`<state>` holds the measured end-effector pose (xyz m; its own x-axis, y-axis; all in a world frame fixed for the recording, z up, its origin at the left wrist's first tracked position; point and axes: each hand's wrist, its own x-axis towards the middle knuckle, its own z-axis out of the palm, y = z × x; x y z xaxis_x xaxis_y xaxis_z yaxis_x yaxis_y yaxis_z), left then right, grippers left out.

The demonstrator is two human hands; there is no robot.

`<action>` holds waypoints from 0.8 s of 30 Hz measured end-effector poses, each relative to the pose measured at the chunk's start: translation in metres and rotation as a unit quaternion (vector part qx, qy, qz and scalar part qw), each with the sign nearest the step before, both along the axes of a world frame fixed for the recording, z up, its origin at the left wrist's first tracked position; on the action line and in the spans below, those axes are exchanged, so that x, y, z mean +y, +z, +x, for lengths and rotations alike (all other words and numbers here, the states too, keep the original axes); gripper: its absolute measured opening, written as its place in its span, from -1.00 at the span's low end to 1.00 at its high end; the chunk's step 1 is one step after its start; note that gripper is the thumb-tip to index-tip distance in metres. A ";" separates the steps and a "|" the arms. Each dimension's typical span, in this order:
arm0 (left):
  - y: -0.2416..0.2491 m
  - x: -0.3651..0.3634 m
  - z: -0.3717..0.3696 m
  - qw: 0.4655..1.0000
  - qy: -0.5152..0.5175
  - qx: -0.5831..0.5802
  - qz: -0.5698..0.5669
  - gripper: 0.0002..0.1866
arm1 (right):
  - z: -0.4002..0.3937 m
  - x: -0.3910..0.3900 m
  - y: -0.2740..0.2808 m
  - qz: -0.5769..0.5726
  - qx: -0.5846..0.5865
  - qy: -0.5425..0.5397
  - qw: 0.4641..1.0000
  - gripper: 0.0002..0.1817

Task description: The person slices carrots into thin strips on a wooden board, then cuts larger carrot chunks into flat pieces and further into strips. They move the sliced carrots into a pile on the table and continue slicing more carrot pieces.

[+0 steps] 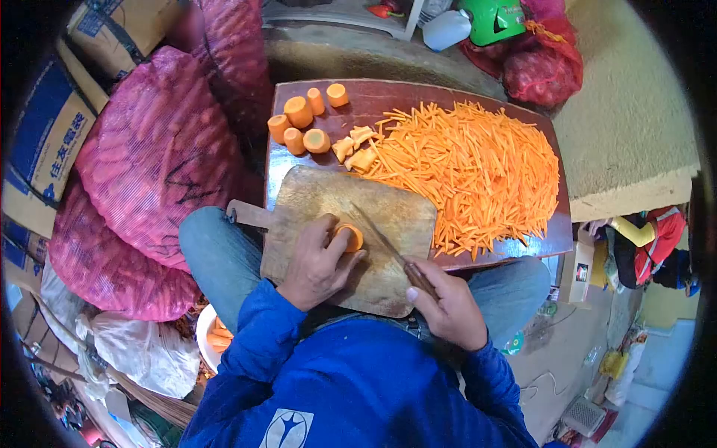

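On a worn wooden cutting board (314,198), my left hand (317,261) has its fingers closed round a short carrot piece (351,239). A kitchen knife (381,235) is gripped by its wooden handle in my right hand (448,306). Its blade points up and to the left over the board, apart from the carrot. Beyond the board, several thick carrot chunks (299,112) stand on the dark red table (366,93). Trimmed carrot slabs (361,158) lie beside them, next to a large heap of carrot sticks (470,175).
Pink mesh sacks (157,149) of carrots are piled at the left beside cardboard boxes (56,142). A white tub (209,337) with carrot pieces stands by my left leg. A green helmet (493,19) and red mesh bag (541,71) are behind. Another person (653,243) is at the right.
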<state>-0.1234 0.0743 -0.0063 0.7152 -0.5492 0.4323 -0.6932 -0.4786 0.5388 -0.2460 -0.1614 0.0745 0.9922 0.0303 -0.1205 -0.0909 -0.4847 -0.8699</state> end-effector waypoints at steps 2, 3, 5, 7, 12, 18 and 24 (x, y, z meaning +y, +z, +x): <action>-0.002 0.002 0.002 1.000 -0.004 0.008 -0.001 -0.54 | -0.002 0.008 0.003 0.013 0.007 0.009 1.000 -0.49; -0.005 0.003 0.003 1.000 -0.015 -0.012 -0.017 -0.55 | -0.004 0.010 0.004 0.014 0.009 0.004 1.000 -0.49; -0.010 0.005 0.003 0.999 -0.028 -0.026 -0.032 -0.56 | -0.010 0.015 0.004 0.024 0.031 0.009 0.999 -0.50; -0.009 0.006 0.003 0.998 -0.038 -0.042 -0.001 -0.55 | -0.014 0.017 0.012 0.012 0.049 0.017 0.999 -0.50; -0.004 0.006 0.008 0.996 -0.066 -0.050 0.011 -0.52 | -0.022 0.011 0.018 -0.027 0.058 0.046 0.997 -0.48; -0.004 0.005 0.008 0.996 -0.078 -0.039 0.012 -0.49 | -0.023 0.009 0.030 -0.071 0.062 0.072 0.993 -0.46; -0.015 0.003 0.007 0.997 -0.067 -0.038 -0.020 -0.50 | -0.007 0.011 0.025 -0.047 0.089 0.080 0.992 -0.49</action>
